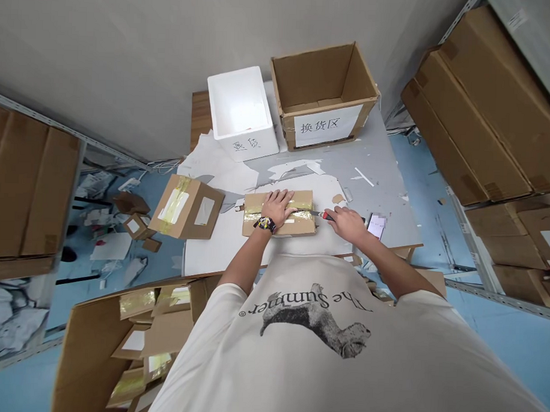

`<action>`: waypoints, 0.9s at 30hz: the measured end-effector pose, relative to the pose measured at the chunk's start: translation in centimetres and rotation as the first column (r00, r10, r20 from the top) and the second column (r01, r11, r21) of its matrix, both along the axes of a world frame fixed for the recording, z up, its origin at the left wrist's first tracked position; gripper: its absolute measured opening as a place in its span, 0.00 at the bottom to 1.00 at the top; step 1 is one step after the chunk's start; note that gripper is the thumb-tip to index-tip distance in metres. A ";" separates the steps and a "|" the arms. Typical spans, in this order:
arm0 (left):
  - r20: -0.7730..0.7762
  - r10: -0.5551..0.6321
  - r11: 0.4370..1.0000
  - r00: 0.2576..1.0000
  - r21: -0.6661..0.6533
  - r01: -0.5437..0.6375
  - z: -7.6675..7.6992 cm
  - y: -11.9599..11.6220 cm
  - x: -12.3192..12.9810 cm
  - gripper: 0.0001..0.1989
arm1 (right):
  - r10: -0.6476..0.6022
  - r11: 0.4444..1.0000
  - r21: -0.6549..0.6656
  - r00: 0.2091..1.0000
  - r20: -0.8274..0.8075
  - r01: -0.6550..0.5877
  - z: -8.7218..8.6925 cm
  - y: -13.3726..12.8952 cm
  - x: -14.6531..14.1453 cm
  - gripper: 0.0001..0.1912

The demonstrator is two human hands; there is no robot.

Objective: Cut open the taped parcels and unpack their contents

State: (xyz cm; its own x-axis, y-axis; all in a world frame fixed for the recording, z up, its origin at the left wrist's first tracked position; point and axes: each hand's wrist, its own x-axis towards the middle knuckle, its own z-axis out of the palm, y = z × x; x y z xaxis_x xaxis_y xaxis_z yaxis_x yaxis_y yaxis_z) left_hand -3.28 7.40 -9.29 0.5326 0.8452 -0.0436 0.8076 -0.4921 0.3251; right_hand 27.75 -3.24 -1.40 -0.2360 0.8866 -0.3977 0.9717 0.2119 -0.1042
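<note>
A grey wall backs a work table (386, 192), its top strewn with white sheeting and scraps, above a light-blue floor. At the middle of the table's near side, the person's left hand (278, 207) lies flat and open across the top of a taped cardboard box (300, 228), palm down, fingers pointing away from the body. A dark wristwatch (264, 224) with yellow details circles that wrist, and the left forearm slants forward and inward from a bent elbow. The right hand (347, 225) is closed around a utility knife (327, 216) with a red and black handle, just beyond the box's right end. The right forearm angles in from the right, and the knife points left, its blade over the tape at that end; whether it has cut in cannot be told.

A smartphone (376, 226) lies near the right wrist. Left of the box stands a larger taped carton (189, 208) with white labels. Toward the wall, a white foam box (267, 139) and an open-topped cardboard carton (287, 127) with a handwritten sign stand side by side. Below the table's left part, a big open carton (83, 355) holds many taped parcels (168, 331). Brown cartons (481, 105) fill the shelving on the right.
</note>
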 end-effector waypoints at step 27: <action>-0.011 0.005 1.000 1.000 -0.015 -0.005 0.9 -0.7 -0.1 0.35 | -0.119 0.990 0.070 0.992 -0.046 0.122 -3.6 -0.7 -1.3 0.31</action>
